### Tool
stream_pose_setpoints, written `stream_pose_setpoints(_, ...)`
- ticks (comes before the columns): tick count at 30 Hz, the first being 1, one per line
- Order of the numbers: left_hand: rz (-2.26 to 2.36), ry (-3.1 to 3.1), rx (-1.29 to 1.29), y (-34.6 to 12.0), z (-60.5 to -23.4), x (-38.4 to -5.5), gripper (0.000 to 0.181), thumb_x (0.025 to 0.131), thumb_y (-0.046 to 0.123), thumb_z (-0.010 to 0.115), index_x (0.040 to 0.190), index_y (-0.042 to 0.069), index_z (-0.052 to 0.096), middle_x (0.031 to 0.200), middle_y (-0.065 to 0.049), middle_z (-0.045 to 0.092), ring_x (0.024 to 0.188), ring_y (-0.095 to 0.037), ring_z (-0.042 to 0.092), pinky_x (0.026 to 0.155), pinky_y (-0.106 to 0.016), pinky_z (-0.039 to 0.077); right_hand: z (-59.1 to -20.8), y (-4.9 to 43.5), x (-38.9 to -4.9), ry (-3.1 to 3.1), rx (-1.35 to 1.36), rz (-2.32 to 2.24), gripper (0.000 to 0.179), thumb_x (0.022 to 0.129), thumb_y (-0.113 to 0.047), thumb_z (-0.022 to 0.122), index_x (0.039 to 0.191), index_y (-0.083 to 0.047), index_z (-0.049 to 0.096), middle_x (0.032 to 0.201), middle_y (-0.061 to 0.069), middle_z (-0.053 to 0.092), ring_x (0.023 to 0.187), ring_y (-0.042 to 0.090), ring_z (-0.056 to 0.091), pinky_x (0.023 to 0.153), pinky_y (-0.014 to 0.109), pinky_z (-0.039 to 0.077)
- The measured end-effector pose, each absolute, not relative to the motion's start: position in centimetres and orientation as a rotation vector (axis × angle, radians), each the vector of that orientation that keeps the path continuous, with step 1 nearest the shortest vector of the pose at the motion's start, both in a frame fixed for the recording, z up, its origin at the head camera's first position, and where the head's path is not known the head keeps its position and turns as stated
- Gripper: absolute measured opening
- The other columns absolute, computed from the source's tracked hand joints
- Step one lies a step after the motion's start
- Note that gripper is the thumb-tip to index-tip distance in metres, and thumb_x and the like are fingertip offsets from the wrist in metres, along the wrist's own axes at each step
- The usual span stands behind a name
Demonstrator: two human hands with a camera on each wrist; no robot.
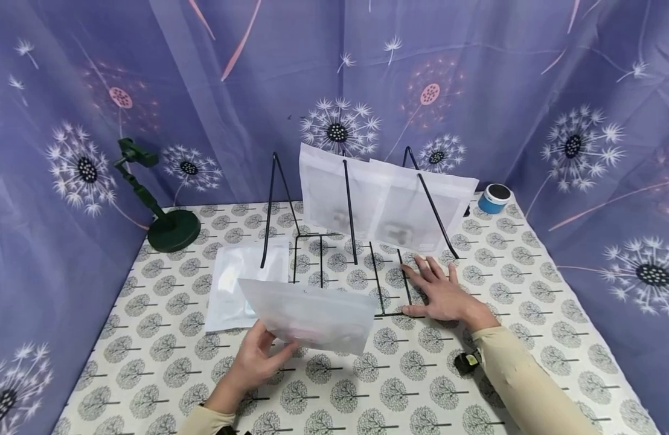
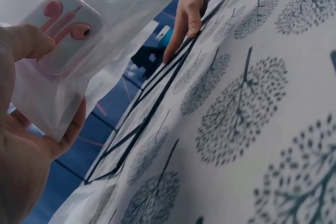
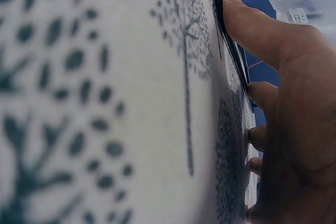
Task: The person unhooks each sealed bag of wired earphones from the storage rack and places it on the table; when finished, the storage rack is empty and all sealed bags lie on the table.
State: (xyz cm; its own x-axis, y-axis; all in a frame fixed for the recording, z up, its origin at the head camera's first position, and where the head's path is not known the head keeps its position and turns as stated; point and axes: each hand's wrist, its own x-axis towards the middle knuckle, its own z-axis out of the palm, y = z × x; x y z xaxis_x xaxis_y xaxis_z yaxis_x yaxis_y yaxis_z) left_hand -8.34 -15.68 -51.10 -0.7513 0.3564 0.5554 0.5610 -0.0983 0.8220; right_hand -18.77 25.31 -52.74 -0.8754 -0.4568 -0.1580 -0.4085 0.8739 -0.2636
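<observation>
My left hand (image 1: 258, 357) grips a frosted zip pouch (image 1: 313, 311) by its lower left corner, thumb across the front and fingers behind. Inside the pouch, the left wrist view shows pink wired earphones (image 2: 68, 30) in a clear case. The pouch is held up, tilted, before a black wire rack (image 1: 349, 211). Spread over the right side of the rack's base, my right hand (image 1: 443, 296) rests with its fingertips down and the thumb against the front wire. Two similar pouches, a left one (image 1: 326, 187) and a right one (image 1: 421, 208), stand upright in the rack.
Another pale pouch (image 1: 231, 284) lies flat on the table left of the rack, partly behind the held one. A dark green stand (image 1: 174, 231) is at the back left. A blue round container with a dark top (image 1: 493, 199) sits at the back right.
</observation>
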Motion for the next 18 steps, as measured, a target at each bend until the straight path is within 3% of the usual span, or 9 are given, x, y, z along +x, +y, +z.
stream_pose_setpoints(11, -2.042, -1.96, -0.923, -19.0, -50.8, -6.9, 0.059, 0.07, -0.033, 0.058, 0.123, -0.015, 0.042, 0.131, -0.009, 0.052, 0.116, -0.017, 0.058, 0.104, -0.025, 0.048, -52.8, 25.4, -18.8, 2.845, -0.681, -0.343, 0.1, 0.079, -0.077, 0.054, 0.157, -0.026, 0.016, 0.164, 0.015, 0.001, 0.147, 0.047, 0.002, 0.109, 0.077, -0.007)
stream_pose_setpoints(18, -1.961, -1.927, -0.869, -21.7, -50.2, -6.8, 0.067, 0.065, -0.035, 0.058, 0.127, -0.02, 0.038, 0.126, -0.011, 0.057, 0.116, -0.017, 0.06, 0.105, -0.024, 0.047, -52.9, 25.4, -18.8, 2.831, -0.674, -0.333, 0.101, 0.079, -0.079, 0.051, 0.157, -0.027, 0.015, 0.164, 0.013, -0.001, 0.148, 0.046, 0.001, 0.11, 0.076, -0.008)
